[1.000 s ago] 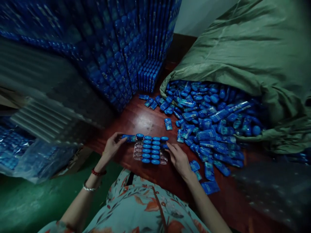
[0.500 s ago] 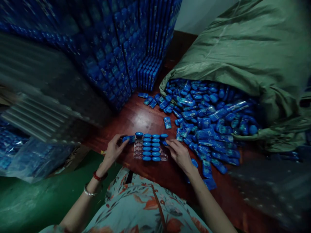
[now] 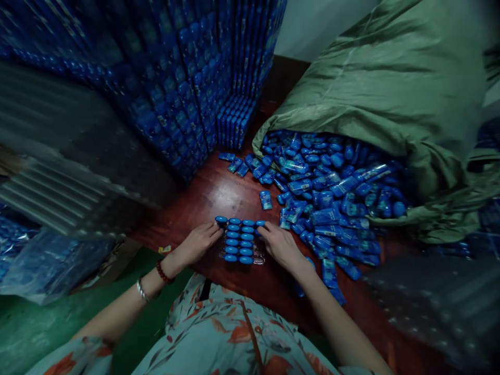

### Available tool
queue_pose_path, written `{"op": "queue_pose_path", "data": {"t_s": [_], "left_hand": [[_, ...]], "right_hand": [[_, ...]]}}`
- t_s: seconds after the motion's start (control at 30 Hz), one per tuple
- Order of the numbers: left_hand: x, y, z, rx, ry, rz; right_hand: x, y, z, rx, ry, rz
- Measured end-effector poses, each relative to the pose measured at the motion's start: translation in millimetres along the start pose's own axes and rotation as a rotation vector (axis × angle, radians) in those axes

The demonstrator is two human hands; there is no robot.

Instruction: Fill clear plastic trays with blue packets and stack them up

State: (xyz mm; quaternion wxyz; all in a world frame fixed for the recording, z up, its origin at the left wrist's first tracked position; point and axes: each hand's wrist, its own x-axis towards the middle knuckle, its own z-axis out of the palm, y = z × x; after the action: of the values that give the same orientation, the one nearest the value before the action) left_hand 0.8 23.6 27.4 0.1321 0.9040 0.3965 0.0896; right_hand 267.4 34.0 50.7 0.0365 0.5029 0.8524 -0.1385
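A clear plastic tray [image 3: 258, 255] lies before me on the dark red table. Two full middle columns of small blue packs [image 3: 233, 235] stand in it, rounded ends up. One more pack sits at the top of each outer column. My left hand [image 3: 201, 240] is closed at the tray's left column, its fingertips just below the top-left pack [image 3: 221, 220]. At the right column, my right hand [image 3: 279, 244] has its fingers pressed together just below the top-right pack [image 3: 259, 223]. The fingers mostly hide the pack in each hand.
A large green sack [image 3: 375, 78] spills a heap of blue packs [image 3: 328, 198] onto the table [image 3: 219, 192] at right. Tall stacks of filled trays [image 3: 172, 94] rise at back left, beside stacked clear trays [image 3: 58, 192]. A single loose pack [image 3: 265, 200] lies nearer the tray.
My left hand has moved right, bringing its blue pack from beside the tray to the left column. My right hand has shifted slightly left, onto the right column.
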Motion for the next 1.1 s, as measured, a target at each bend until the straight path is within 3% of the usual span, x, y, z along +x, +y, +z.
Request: {"op": "queue_pose_path", "data": {"t_s": [0.17, 0.33, 0.53, 0.67, 0.73, 0.8, 0.87, 0.97, 1.03, 1.1], "left_hand": [[12, -10, -13.7, -0.069, -0.073, 0.089], [18, -9, -1.6, -0.053, 0.004, 0.06], [-2, -3, 28.6, 0.005, 0.173, -0.142], [-1, 2, 23.6, -0.048, 0.278, -0.309], [20, 3, 9.6, -0.139, 0.345, -0.3], [57, 3, -5.3, -0.244, 0.358, -0.212], [104, 2, -13.6, -0.292, 0.233, -0.052], [174, -3, -7.4, -0.124, -0.051, 0.146], [208, -8, 5.4, -0.044, -0.201, 0.162], [226, -14, 18.7, -0.035, -0.262, 0.139]], "right_hand": [[-2, -1, 15, -0.021, 0.064, 0.013], [-10, 5, 48, 0.014, 0.264, 0.044], [-23, 0, 65, 0.132, 0.458, 0.107], [-29, 15, 59, 0.19, 0.624, 0.295], [-24, 29, 52, 0.112, 0.632, 0.443], [-13, 39, 43, -0.001, 0.547, 0.58], [2, 42, 36, -0.085, 0.421, 0.664], [20, 38, 29, -0.083, 0.298, 0.696], [23, 35, 27, 0.012, 0.259, 0.703], [19, 35, 25, 0.125, 0.205, 0.702]]}}
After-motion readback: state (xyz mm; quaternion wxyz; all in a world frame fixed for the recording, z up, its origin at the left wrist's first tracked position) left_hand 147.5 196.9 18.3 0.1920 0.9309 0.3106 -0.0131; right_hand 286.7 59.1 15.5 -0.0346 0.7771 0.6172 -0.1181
